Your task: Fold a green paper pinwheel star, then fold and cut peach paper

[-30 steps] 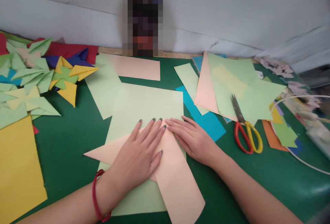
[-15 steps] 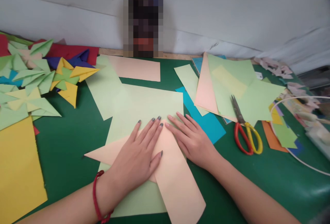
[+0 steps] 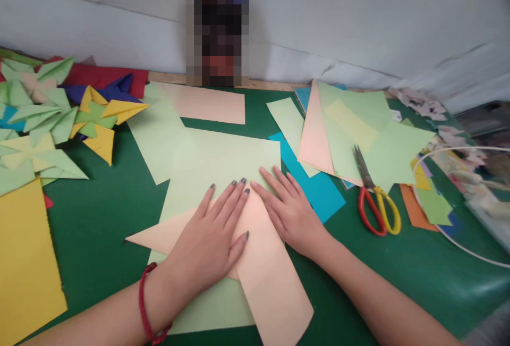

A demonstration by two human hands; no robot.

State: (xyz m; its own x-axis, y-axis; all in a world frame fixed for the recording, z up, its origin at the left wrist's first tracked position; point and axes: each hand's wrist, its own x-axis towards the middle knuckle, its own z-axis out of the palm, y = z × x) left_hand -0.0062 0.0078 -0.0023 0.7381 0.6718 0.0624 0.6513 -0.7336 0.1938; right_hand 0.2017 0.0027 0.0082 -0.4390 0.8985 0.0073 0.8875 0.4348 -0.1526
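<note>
Flat on a folded peach sheet of paper (image 3: 274, 277) lies my left hand (image 3: 211, 239), fingers stretched out and a red cord bracelet at the wrist. My right hand (image 3: 290, 213) rests with spread fingers along the sheet's upper right edge, its fingertips at the fold's peak. The peach sheet has a pointed flap to the left and a broad strip running down to the lower right. Beneath it is a light green sheet (image 3: 227, 157). Part of the fold is hidden under my left hand.
Scissors (image 3: 370, 192) with red and yellow handles lie on the right, by green and peach sheets (image 3: 354, 117). A blue sheet (image 3: 322, 197) is beside my right hand. Folded paper stars (image 3: 95, 115) and a yellow sheet (image 3: 32, 261) occupy the left of the green table (image 3: 99, 250).
The whole view has shifted slightly, so things sit a little further left. Both hands keep nearly the same place on the peach paper.
</note>
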